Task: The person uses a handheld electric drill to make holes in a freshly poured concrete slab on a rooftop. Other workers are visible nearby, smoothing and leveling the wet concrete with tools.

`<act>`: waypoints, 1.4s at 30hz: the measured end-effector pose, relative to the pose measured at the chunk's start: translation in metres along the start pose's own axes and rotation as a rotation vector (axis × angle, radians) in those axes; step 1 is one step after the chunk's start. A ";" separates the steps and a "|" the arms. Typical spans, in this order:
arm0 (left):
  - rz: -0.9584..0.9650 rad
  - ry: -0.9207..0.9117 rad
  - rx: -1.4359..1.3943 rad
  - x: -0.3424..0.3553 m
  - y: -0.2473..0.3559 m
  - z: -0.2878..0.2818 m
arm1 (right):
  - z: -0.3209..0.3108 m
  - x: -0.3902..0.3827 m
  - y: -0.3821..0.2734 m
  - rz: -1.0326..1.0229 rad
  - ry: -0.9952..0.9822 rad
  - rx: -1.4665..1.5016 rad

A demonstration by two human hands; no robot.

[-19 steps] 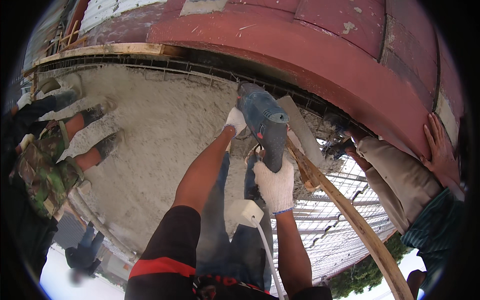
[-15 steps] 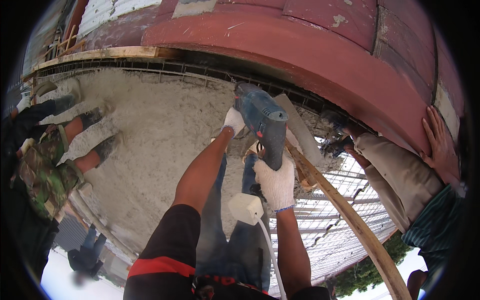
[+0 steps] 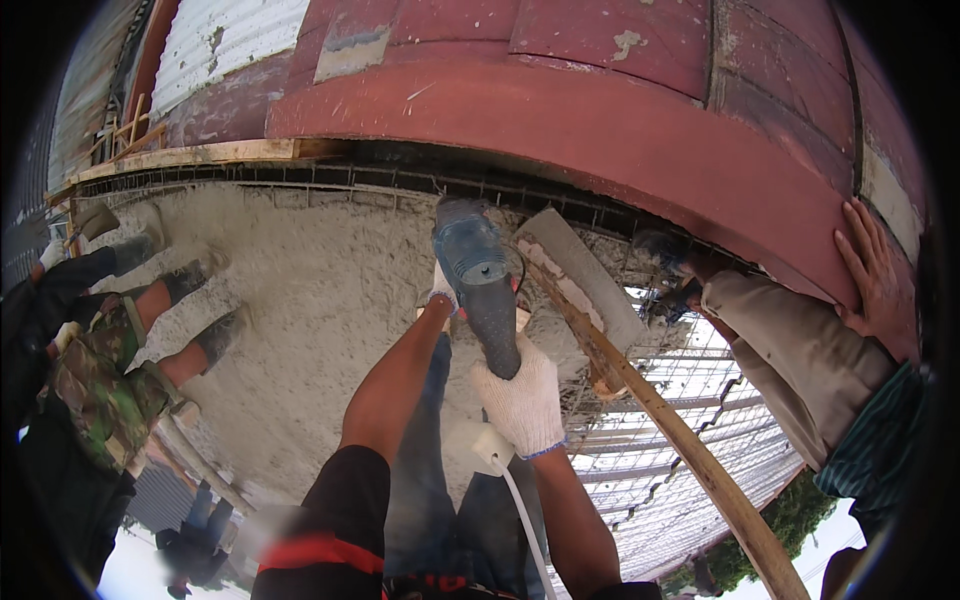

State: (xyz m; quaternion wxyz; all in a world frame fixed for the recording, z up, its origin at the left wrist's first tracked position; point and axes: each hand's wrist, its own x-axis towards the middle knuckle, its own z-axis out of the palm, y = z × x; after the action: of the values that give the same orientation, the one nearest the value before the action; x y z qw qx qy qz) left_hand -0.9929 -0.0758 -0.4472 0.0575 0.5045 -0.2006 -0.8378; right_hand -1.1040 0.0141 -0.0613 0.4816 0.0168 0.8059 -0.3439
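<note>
A blue drill-shaped power tool (image 3: 470, 245) with a dark rear handle is held in front of me, over wet grey concrete (image 3: 300, 300). My right hand (image 3: 522, 398), in a white knitted glove, is wrapped round the rear handle. My gloved left hand (image 3: 443, 290) grips the body's left side, its fingers mostly hidden. The tool's front end points away toward the far edge; any bit is out of sight. Below my right hand, a white socket box (image 3: 470, 445) hangs with a white cable (image 3: 522, 520) running down past my right forearm.
A long wooden pole (image 3: 680, 440) slants up from the lower right to a flat board (image 3: 590, 280). Steel mesh (image 3: 690, 400) spreads at right. A red beam (image 3: 560, 130) bounds the far side; a co-worker's hand (image 3: 868, 260) rests on it. Other workers' boots (image 3: 215, 335) stand in concrete at left.
My hands have drawn the power tool a little leftward and nearer, and its handle now points more straight toward me. The view has shifted slightly, showing more of the red wall.
</note>
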 end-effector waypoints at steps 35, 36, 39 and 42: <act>0.296 0.132 0.591 0.033 -0.037 -0.007 | -0.022 0.030 0.032 0.126 -0.003 0.272; 0.296 0.117 0.644 0.035 -0.040 -0.011 | -0.023 0.027 0.035 0.168 -0.021 0.269; 0.179 0.113 0.441 0.038 -0.036 -0.015 | -0.023 0.026 0.041 0.165 -0.038 0.321; 0.035 0.042 0.270 0.028 -0.026 -0.012 | -0.024 0.021 0.047 0.100 -0.021 0.253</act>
State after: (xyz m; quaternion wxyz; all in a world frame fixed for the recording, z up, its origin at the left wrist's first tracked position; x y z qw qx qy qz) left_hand -0.9932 -0.0642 -0.4859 0.0080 0.5214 -0.3190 -0.7914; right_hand -1.1166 0.0567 -0.0959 0.5008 0.1140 0.7492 -0.4183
